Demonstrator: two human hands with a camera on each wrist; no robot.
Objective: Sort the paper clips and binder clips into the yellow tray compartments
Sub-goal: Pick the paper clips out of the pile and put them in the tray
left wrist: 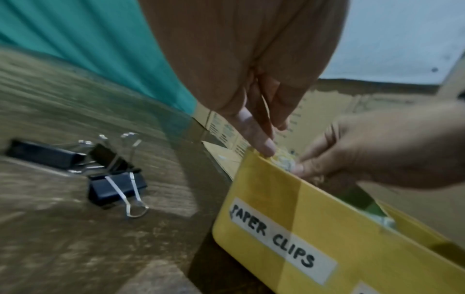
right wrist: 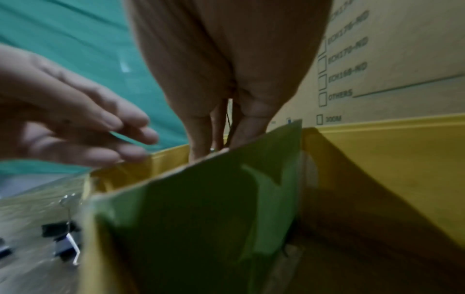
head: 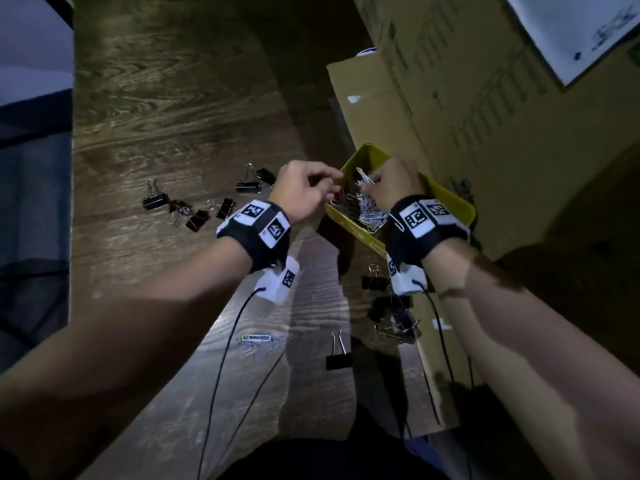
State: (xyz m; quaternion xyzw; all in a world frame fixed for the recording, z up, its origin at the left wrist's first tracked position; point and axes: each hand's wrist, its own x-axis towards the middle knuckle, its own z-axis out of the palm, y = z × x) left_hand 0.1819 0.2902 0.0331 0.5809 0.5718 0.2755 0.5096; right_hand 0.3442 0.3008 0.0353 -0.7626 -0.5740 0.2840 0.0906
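Observation:
The yellow tray [head: 453,202] stands at the right, against cardboard boxes. Its near wall carries a label reading "PAPER CLIPS" [left wrist: 274,234]. A heap of silver paper clips [head: 367,213] lies in that compartment. My right hand [head: 372,180] is over it and pinches a small bunch of paper clips [head: 363,174] just above the heap. In the left wrist view the right hand [left wrist: 302,165] pinches at the tray's rim. My left hand [head: 334,185] is at the tray's left rim, fingers [left wrist: 264,145] extended down onto the edge and holding nothing I can see. A green divider [right wrist: 201,199] splits the tray.
Black binder clips lie on the wooden table: one group left of the hands [head: 197,220] and another near the tray's front corner [head: 391,313], with a single one [head: 338,358] closer in. Coloured paper clips [head: 256,341] lie near me. Cardboard boxes [head: 450,98] rise behind the tray.

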